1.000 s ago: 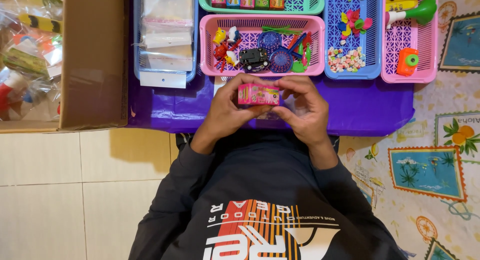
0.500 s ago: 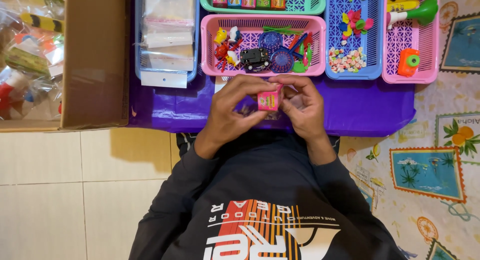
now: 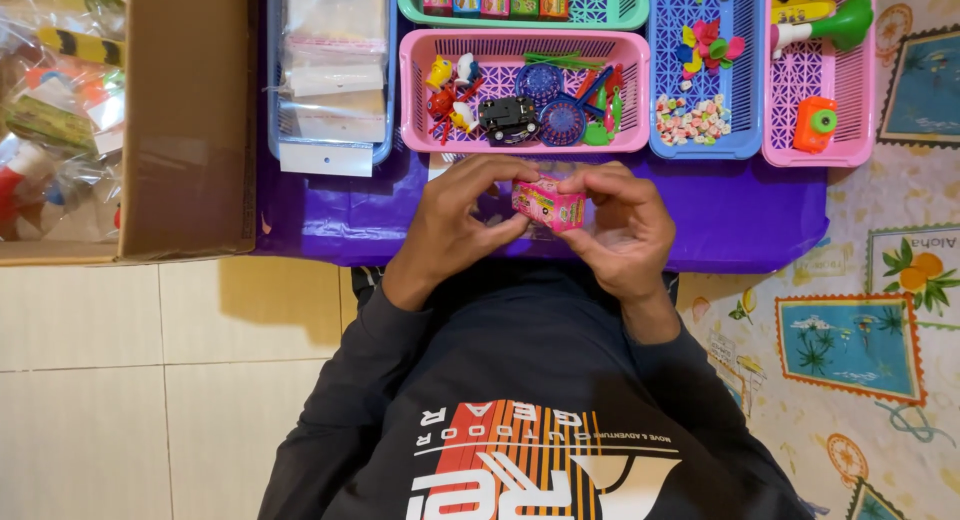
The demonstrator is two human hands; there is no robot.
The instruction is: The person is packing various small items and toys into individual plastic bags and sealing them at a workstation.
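Pink box (image 3: 548,203) now tilted with a long face showing; 0.5 s ago it stood end-on. Left hand (image 3: 455,225) and right hand (image 3: 620,230) both pinch it over the purple table (image 3: 730,215). Far: pink basket (image 3: 420,90) holds small toys, blue basket (image 3: 745,80) beads, cardboard carton (image 3: 190,120) left with bagged items.

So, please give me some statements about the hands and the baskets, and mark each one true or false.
1. Both hands, left hand and right hand, hold the pink box. True.
2. The black toy car lies in a blue basket. False: it lies in the pink basket.
3. The table cover is purple. True.
4. The cardboard box stands to the person's right. False: it stands to the left.
5. The orange toy lies in the far-right pink basket. True.
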